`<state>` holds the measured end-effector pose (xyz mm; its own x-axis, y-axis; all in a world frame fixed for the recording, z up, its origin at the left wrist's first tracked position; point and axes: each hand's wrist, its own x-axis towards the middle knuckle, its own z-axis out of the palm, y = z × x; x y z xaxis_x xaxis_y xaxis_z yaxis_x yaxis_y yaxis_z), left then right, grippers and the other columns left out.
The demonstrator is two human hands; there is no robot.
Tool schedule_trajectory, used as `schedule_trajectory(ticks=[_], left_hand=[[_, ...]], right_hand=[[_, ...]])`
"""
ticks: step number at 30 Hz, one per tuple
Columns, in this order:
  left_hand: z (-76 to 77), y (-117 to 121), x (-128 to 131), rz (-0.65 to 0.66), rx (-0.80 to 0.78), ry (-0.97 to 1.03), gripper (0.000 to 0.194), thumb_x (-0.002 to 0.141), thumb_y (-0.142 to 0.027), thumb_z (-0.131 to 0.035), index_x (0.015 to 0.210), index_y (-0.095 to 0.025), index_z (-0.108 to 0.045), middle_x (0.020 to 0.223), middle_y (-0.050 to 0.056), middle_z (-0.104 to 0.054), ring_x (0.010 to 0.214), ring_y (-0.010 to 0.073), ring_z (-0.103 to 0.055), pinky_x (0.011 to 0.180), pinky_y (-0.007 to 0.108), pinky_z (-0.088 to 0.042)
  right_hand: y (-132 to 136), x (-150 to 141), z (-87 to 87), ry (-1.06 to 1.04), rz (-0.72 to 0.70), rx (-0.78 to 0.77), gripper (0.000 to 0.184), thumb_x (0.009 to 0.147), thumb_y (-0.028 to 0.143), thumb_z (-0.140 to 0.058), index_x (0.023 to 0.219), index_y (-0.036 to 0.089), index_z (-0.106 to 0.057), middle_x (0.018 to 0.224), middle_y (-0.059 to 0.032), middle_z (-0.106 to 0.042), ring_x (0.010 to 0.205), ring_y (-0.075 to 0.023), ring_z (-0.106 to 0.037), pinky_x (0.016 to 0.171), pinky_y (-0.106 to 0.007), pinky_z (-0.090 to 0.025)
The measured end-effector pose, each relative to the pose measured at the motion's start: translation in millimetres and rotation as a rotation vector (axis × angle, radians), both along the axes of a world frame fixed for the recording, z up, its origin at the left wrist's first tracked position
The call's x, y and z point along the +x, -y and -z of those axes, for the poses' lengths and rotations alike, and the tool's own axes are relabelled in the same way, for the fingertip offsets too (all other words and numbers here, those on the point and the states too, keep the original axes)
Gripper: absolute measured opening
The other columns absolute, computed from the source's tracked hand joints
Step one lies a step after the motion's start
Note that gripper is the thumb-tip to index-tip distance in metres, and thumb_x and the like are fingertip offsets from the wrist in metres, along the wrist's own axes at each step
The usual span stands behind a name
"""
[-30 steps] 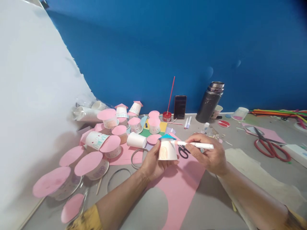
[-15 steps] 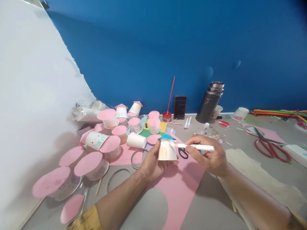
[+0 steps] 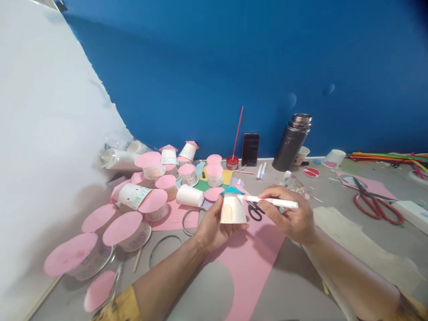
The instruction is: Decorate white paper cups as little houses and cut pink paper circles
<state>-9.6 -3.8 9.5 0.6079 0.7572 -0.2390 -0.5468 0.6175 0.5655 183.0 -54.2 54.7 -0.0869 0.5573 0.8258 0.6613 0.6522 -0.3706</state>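
My left hand [image 3: 214, 225] is closed around a white paper cup [image 3: 237, 213], held upside down with a blue paper cone [image 3: 233, 191] on top. A pale orange arched outline is drawn on the cup's side. Between the thumb and fingers of my right hand [image 3: 290, 214] is a white marker pen [image 3: 277, 203], its tip at the cup's upper side just below the blue cone. Whether the tip touches is hard to make out. Below both hands lies a cut sheet of pink paper [image 3: 249, 267], with black-handled scissors [image 3: 256, 211] partly hidden on it.
Several decorated cups with pink paper discs [image 3: 122, 228] crowd the left side, near a plain white cup [image 3: 190, 195]. Along the blue wall stand a phone [image 3: 250, 149] and a dark flask [image 3: 292, 142]. Red-handled scissors [image 3: 377, 206] lie at the right.
The marker's tip has shifted slightly up the cup, towards the blue cone, as my right hand rose a little. My left hand and the cup have stayed almost still.
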Motion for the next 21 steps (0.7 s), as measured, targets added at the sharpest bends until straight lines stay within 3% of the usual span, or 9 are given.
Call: schedule_trajectory(ticks=[10, 21], left_hand=[[-3.3, 1.3, 0.2, -0.011, 0.003, -0.029, 0.051, 0.103, -0.048, -0.041, 0.104, -0.007, -0.072, 0.085, 0.015, -0.072, 0.077, 0.0269, -0.069, 0.069, 0.042, -0.061], [-1.7, 1.4, -1.6, 0.007, 0.002, -0.002, 0.047, 0.101, -0.048, -0.047, 0.105, -0.007, -0.071, 0.083, 0.014, -0.072, 0.078, 0.0284, -0.071, 0.070, 0.043, -0.060]], right_hand=[[1.4, -0.3, -4.0, -0.005, -0.088, -0.035, 0.006, 0.090, 0.016, -0.062, 0.087, 0.020, -0.066, 0.067, 0.0001, -0.069, 0.052, -0.0125, -0.060, 0.050, -0.024, -0.046], [0.5, -0.4, -2.2, 0.001, -0.012, 0.027, 0.003, 0.092, 0.019, -0.064, 0.092, 0.022, -0.066, 0.069, -0.0004, -0.071, 0.053, -0.0140, -0.062, 0.050, -0.026, -0.048]])
